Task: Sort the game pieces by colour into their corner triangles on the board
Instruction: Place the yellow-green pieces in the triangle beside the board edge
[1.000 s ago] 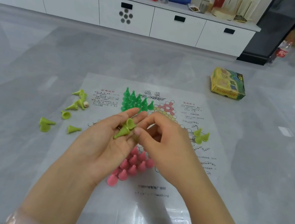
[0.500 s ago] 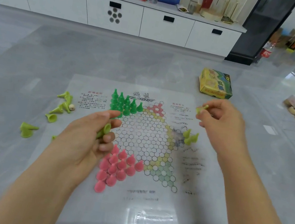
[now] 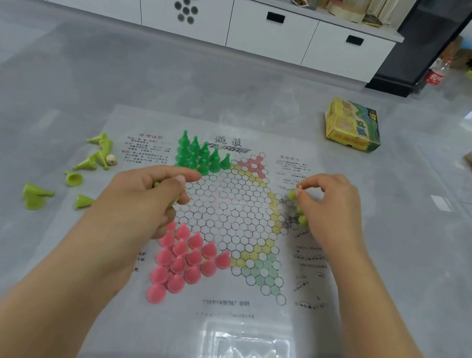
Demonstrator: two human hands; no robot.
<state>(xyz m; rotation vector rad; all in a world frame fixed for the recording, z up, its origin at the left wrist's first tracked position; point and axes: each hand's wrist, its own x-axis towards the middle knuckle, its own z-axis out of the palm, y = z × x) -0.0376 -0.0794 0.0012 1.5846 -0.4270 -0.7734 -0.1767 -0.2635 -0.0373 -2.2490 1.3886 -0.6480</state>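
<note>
Lime pcs [image 3: 293, 194] pinched in both hands [image 3: 330, 208].

A single wide-angle view looks from the person's head, forward and down, close over the grey counter [image 3: 57, 78]. The printed board [image 3: 232, 209] lies near the middle of the frame, with both forearms reaching in from the bottom edge. Along the top edge the view takes in the white cabinets [image 3: 273, 30] across the room, their lines bowed by the lens.

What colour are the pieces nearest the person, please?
Pink pieces, clearest in the head view.
</note>
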